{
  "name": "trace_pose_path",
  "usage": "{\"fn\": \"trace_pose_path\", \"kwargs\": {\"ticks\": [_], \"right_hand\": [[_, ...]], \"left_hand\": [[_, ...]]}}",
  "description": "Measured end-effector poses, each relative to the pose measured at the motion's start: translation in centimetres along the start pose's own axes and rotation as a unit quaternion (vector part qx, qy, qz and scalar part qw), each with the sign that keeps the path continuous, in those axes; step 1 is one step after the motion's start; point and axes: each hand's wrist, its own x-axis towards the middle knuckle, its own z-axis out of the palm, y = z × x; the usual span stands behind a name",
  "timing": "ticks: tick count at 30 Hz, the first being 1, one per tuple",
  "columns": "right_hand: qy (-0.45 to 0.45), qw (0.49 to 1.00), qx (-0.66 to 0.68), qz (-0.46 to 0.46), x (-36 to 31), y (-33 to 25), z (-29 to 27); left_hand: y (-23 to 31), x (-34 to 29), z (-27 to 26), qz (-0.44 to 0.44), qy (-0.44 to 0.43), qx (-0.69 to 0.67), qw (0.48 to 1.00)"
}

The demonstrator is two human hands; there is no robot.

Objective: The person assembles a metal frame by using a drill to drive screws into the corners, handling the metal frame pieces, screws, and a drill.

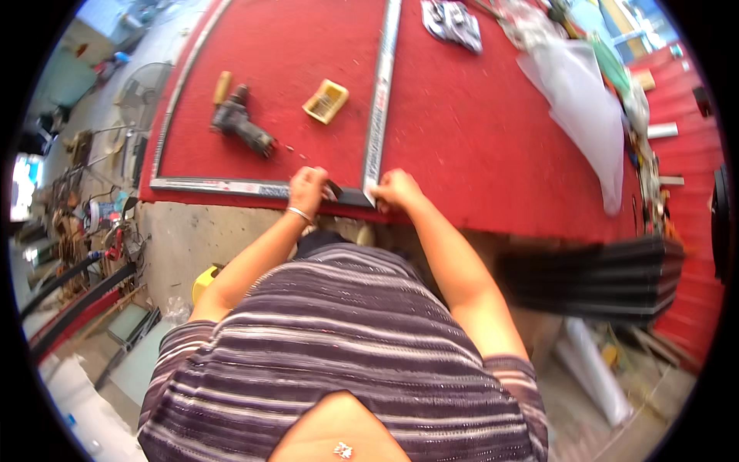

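Both hands close on the metal frame [377, 100] at its corner by the tabletop's [477, 131] near edge: left hand [306, 189] gripping the rail running leftward, right hand [395, 189] gripping the rail pointing toward the far edge.

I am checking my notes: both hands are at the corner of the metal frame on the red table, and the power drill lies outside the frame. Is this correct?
Not quite. In the head view the power drill lies inside the metal frame, on the red table, beside a yellow box. The left hand and right hand are at the frame's corner.
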Motion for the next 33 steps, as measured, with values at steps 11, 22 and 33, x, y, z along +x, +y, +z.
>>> {"fn": "trace_pose_path", "kwargs": {"ticks": [11,22,33], "right_hand": [[-0.078,0.989,0.112,0.051,0.6,1.0,-0.8],[-0.080,0.980,0.170,0.070,-0.3,0.4,-1.2],[-0.022,0.990,-0.119,-0.067,2.3,2.1,-0.6]], "left_hand": [[4.0,-0.6,4.6,0.338,-0.301,0.462,0.763],[3.6,2.0,8.4,0.195,-0.381,0.604,0.673],[3.9,2.9,9.6,0.202,-0.446,0.566,0.663]]}}
